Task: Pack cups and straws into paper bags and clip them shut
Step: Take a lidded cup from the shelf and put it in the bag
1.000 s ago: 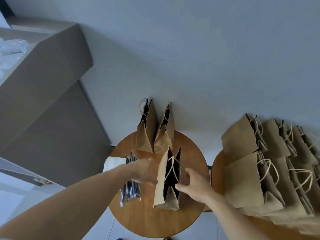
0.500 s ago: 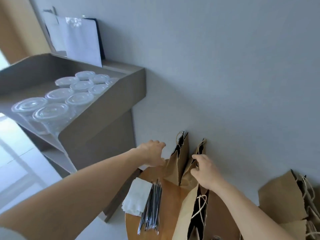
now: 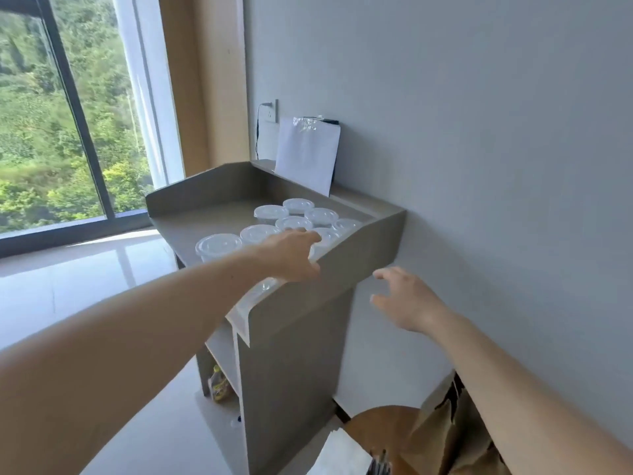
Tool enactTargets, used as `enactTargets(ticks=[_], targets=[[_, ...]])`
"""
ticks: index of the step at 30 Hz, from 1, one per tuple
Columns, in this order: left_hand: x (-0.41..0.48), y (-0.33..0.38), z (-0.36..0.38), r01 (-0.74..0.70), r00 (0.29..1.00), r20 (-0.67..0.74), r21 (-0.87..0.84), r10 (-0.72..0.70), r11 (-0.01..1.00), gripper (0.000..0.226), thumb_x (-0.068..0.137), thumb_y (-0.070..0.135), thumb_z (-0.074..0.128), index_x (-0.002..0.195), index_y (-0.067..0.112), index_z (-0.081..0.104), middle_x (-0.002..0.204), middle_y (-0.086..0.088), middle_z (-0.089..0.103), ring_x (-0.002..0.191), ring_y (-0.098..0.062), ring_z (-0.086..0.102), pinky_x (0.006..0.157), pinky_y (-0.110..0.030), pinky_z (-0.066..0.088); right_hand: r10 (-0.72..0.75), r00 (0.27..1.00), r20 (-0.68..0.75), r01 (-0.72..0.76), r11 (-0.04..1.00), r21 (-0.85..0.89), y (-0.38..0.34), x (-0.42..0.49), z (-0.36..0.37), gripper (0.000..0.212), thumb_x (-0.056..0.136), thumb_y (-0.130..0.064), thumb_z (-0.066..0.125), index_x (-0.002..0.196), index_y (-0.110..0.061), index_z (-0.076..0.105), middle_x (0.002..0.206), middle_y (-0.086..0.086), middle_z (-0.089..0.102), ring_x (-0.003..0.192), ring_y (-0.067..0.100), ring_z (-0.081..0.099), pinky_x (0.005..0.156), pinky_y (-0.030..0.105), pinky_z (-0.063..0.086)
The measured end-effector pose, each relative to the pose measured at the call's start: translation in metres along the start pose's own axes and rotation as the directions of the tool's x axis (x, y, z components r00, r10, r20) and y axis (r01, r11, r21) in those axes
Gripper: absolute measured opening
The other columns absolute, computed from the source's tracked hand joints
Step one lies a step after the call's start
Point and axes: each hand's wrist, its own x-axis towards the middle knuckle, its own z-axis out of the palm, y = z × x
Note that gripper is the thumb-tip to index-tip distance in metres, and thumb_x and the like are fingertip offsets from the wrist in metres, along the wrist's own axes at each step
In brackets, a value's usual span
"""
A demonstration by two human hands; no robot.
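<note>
Several clear lidded plastic cups (image 3: 270, 214) stand on the top of a grey cabinet (image 3: 294, 354). My left hand (image 3: 293, 253) reaches over the cabinet's raised rim among the nearest cups, fingers extended; I cannot tell whether it touches one. My right hand (image 3: 407, 301) hovers in the air right of the cabinet, fingers spread and holding nothing. At the bottom right, a brown paper bag (image 3: 445, 437) stands on a round wooden table (image 3: 380, 423). A white napkin stack (image 3: 342, 455) and the tips of wrapped straws (image 3: 378, 466) lie on it.
A white sheet (image 3: 306, 154) leans against the wall at the back of the cabinet, below a wall socket (image 3: 271, 111). A large window (image 3: 65, 108) fills the left. Open shelves (image 3: 222, 358) sit on the cabinet's left side above a glossy white floor (image 3: 85, 279).
My view has swung up and left from the table to the cabinet. My left hand has gone from the bags to the cups. My right hand has let go of a bag and lifted.
</note>
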Motion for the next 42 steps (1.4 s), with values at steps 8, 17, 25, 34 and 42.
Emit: enactTargets(ticks=[8,17,25,34,42], targets=[[0.048,-0.146,-0.034,0.084,0.996,-0.042,-0.008,-0.084,0.996,0.064,0.090,0.045,0.060,0.148,0.028,0.037,0.146,0.002,0.044,0.130,-0.024,0.044,0.097,-0.039,0.044,-0.086,0.996,0.007,0.086,0.996,-0.025,-0.106,0.132,0.001,0.058,0.090,-0.039,0.056,0.144,-0.023,0.042,0.151,-0.001,0.039,0.133,0.021,0.042,0.101,0.033,0.037],[0.130,-0.272,-0.028,0.097,0.995,0.011,0.009,-0.097,0.995,0.061,0.088,0.046,0.061,0.142,0.024,0.043,0.140,-0.002,0.047,0.125,-0.026,0.048,0.099,-0.044,0.047,-0.078,0.995,0.065,0.085,0.990,-0.110,-0.180,0.304,0.042,0.059,0.080,-0.045,0.063,0.133,-0.024,0.049,0.139,-0.001,0.048,0.125,0.023,0.049,0.092,0.035,0.042],[0.170,-0.318,-0.003,0.060,0.995,0.075,0.000,-0.060,0.998,0.065,0.088,0.048,0.058,0.146,0.026,0.038,0.144,0.000,0.044,0.132,-0.025,0.041,0.101,-0.040,0.044,-0.009,0.946,0.323,0.071,0.981,-0.182,-0.183,0.378,0.065,0.109,0.062,-0.050,0.080,0.153,-0.035,0.023,0.157,-0.011,0.028,0.140,0.018,0.035,0.108,0.037,0.037],[0.194,-0.330,0.011,0.006,0.997,0.078,-0.011,-0.005,1.000,0.066,0.089,0.049,0.056,0.148,0.027,0.035,0.145,0.001,0.043,0.132,-0.024,0.040,0.101,-0.041,0.044,0.006,0.923,0.385,0.105,0.958,-0.265,-0.185,0.404,0.073,0.107,0.056,-0.043,0.083,0.147,-0.046,0.027,0.149,-0.010,0.035,0.133,0.021,0.042,0.104,0.041,0.044],[0.199,-0.318,-0.020,-0.013,1.000,0.016,-0.015,0.013,1.000,0.066,0.089,0.046,0.059,0.147,0.028,0.036,0.144,0.002,0.043,0.129,-0.024,0.042,0.088,-0.035,0.042,-0.077,0.996,0.042,0.082,0.990,-0.117,-0.182,0.379,0.016,0.099,0.056,-0.050,0.080,0.143,-0.035,0.034,0.134,-0.002,0.043,0.119,0.018,0.046,0.095,0.034,0.045]])
